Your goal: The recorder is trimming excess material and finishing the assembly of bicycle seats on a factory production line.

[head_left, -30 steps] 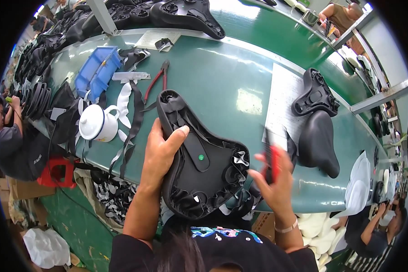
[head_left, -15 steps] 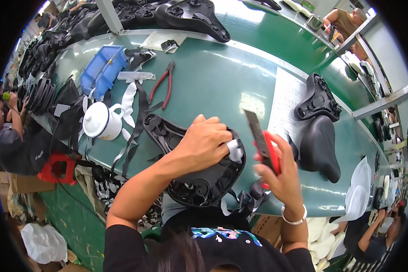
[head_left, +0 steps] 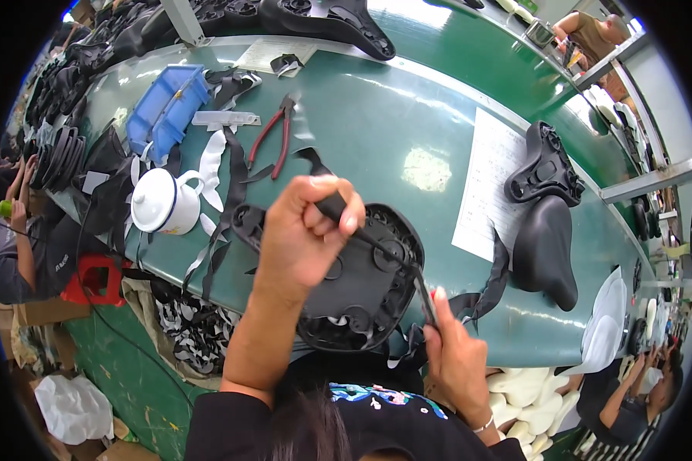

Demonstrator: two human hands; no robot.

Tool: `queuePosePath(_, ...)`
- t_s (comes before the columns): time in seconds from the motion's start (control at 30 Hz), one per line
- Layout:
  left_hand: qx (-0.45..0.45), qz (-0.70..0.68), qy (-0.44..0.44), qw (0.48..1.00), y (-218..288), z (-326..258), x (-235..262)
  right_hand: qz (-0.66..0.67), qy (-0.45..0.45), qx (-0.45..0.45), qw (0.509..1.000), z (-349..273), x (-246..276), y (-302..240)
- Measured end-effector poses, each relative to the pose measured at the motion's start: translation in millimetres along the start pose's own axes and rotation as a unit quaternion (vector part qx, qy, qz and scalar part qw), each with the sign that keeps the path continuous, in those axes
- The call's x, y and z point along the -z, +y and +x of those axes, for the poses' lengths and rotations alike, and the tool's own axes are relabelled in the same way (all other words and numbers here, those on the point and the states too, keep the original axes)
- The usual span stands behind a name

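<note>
A black bicycle saddle (head_left: 334, 292) lies underside up at the table's near edge, in front of me. My left hand (head_left: 304, 238) is closed over it, pinching a black strip of cover material (head_left: 375, 246) that stretches taut to the saddle's right rim. In my right hand (head_left: 457, 357) is a red utility knife, mostly covered by the fingers. Its blade (head_left: 424, 298) is at the saddle's right edge, where the strip ends; whether it touches cannot be made out. Black trimmed strips (head_left: 488, 288) lie to the right of the knife.
Red-handled pliers (head_left: 282, 142), a white lidded mug (head_left: 165, 203) and a blue bin (head_left: 169, 107) stand left among scraps. At right are a written sheet (head_left: 473, 207), an upturned saddle (head_left: 544, 165) and an upright saddle (head_left: 544, 250). Other people work at both sides.
My left hand has lifted off the saddle's right part and moved left, pulling a strip taut. The right hand has come down, bringing the knife blade to the saddle's rim.
</note>
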State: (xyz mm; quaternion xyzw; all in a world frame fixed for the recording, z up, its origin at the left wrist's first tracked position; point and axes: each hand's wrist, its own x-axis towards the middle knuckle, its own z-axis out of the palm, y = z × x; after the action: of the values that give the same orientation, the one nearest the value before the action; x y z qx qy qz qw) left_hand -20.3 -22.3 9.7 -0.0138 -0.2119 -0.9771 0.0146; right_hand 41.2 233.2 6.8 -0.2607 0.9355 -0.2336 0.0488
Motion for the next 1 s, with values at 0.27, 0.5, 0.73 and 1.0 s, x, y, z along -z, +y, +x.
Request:
queuePosePath(0.27, -0.332, 0.842, -0.153, 0.396, -9.6, 43.6, 10.4, -0.154, 0.011, 0.000, 0.988, 68.1, 8.8, -2.9)
queuePosePath(0.5, -0.092, 0.536, 0.146, 0.827, 11.8, 49.8, 31.3, -0.210, -0.033, 0.041, 0.976, 33.7, 26.6, -4.3)
queuePosePath(0.73, 0.053, 0.346, 0.052, 0.935, 17.5, -55.0, 12.1, -0.143, -0.132, 0.220, 0.956, 131.3, 68.7, 36.3)
queuePosePath(1.0, -0.212, -0.268, -0.003, 0.940, 151.1, -84.4, -5.8, -0.221, -0.155, 0.155, 0.950, 69.3, 73.2, 27.0)
